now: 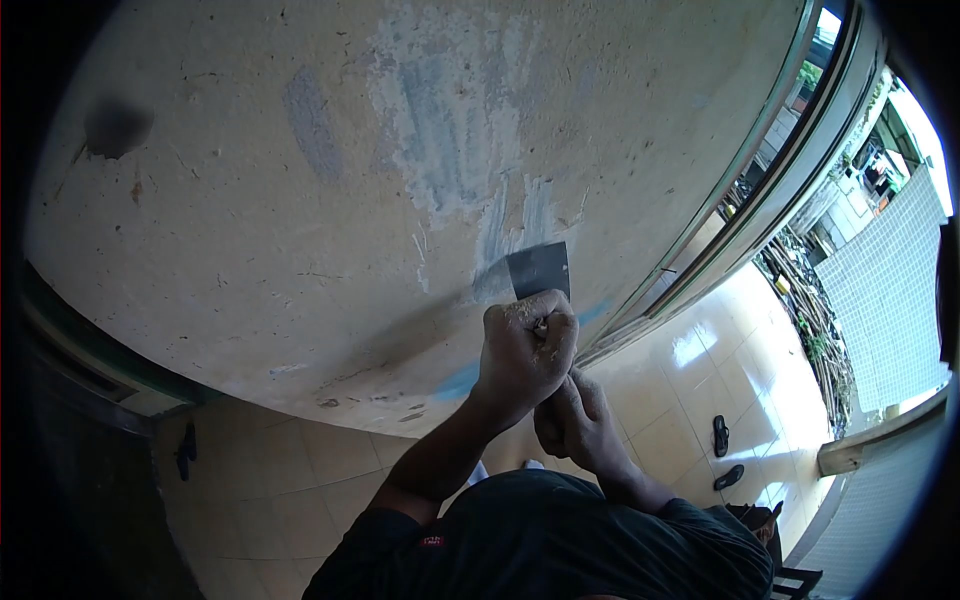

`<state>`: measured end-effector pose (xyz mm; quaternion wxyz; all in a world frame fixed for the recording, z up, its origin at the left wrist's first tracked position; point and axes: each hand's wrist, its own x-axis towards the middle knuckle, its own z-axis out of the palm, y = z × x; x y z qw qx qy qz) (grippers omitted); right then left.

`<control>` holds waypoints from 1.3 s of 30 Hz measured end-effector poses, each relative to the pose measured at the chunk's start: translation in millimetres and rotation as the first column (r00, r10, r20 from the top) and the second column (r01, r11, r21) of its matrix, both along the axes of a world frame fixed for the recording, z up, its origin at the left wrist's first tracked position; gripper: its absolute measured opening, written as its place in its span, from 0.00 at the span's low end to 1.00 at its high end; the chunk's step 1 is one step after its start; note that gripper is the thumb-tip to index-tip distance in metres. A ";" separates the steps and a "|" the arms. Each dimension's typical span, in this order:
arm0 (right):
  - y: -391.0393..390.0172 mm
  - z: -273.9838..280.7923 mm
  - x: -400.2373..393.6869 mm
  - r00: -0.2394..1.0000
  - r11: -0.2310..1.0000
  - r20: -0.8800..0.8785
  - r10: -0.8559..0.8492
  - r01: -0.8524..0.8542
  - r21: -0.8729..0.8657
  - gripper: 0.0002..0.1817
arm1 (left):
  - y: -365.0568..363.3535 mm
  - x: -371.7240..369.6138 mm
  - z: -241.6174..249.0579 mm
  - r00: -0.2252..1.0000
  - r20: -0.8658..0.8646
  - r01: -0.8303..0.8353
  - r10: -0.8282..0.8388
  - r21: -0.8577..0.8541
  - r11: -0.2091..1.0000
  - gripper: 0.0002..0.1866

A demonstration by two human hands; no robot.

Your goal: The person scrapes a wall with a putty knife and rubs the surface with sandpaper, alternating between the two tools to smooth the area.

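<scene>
My left hand (525,350) is closed around the handle of a scraper, whose wide dark metal blade (540,270) lies flat against the wall (250,230). The blade sits at the lower end of a patch where beige paint has come off to pale blue and white (450,130). My right hand (578,418) is just below the left one, fingers curled and pressed against its heel. Whether it grips the end of the handle is hidden. Both hands are dusted with paint flakes.
The wall is cracked, with a dark hole (115,125) at upper left. A metal window or door frame (770,170) runs along the right. The tiled floor (690,390) holds a pair of dark sandals (724,452). Buildings and plants show outside.
</scene>
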<state>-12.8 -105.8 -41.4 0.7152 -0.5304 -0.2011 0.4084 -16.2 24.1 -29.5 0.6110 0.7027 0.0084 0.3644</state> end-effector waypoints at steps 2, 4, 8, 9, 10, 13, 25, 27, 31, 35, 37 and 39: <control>5.4 -1.7 1.8 1.000 1.000 0.003 -0.009 0.009 0.009 0.14 | 1.5 0.7 -7.6 0.999 -0.034 -0.010 0.011 0.018 1.000 0.09; 7.8 -0.9 1.3 0.999 0.999 0.043 -0.029 0.027 0.035 0.14 | 4.2 1.8 3.9 1.000 0.001 -0.007 0.007 0.055 0.998 0.11; 8.1 6.7 6.2 1.000 0.999 0.021 -0.005 0.004 0.054 0.14 | 5.3 1.6 12.3 0.998 0.057 0.003 -0.008 0.092 0.996 0.12; 6.0 5.2 4.7 1.000 0.998 0.020 -0.011 0.010 0.058 0.14 | 4.6 1.6 9.6 0.997 0.072 0.007 -0.013 0.084 0.996 0.12; 3.4 0.9 1.6 1.000 1.000 0.021 -0.006 0.006 0.028 0.14 | 2.7 -0.4 3.3 0.997 0.072 0.015 -0.021 0.090 0.996 0.12; 4.4 -2.4 0.4 1.000 1.000 0.026 -0.005 0.005 -0.022 0.14 | 2.6 -2.9 -3.9 0.999 -0.015 0.044 -0.044 0.007 0.999 0.13; 5.9 -3.3 2.9 1.000 1.000 0.025 0.002 -0.002 -0.018 0.14 | 1.3 -0.8 1.7 1.000 0.025 0.008 -0.007 -0.054 0.999 0.10; 10.0 2.3 4.3 0.996 1.000 0.085 -0.015 0.014 0.014 0.14 | 5.7 1.0 9.7 1.000 0.024 -0.008 0.007 0.037 0.999 0.10; 11.2 10.0 11.4 0.991 0.998 0.135 0.005 -0.012 0.054 0.14 | 7.9 3.4 22.1 0.997 0.080 0.001 -0.008 0.082 0.997 0.10; 5.8 3.0 0.8 0.995 1.000 0.100 -0.002 0.002 0.007 0.14 | -0.8 -5.1 4.2 0.999 0.045 0.014 -0.012 -0.029 0.999 0.10; 7.7 -3.1 -0.4 1.000 1.000 0.025 0.008 -0.008 -0.008 0.14 | 1.8 -5.2 4.3 0.999 0.032 0.013 -0.011 -0.069 0.998 0.10; 8.7 2.0 1.9 0.999 1.000 0.031 0.004 -0.005 0.005 0.14 | 4.9 -4.9 11.4 1.000 -0.031 -0.004 0.004 0.012 1.000 0.10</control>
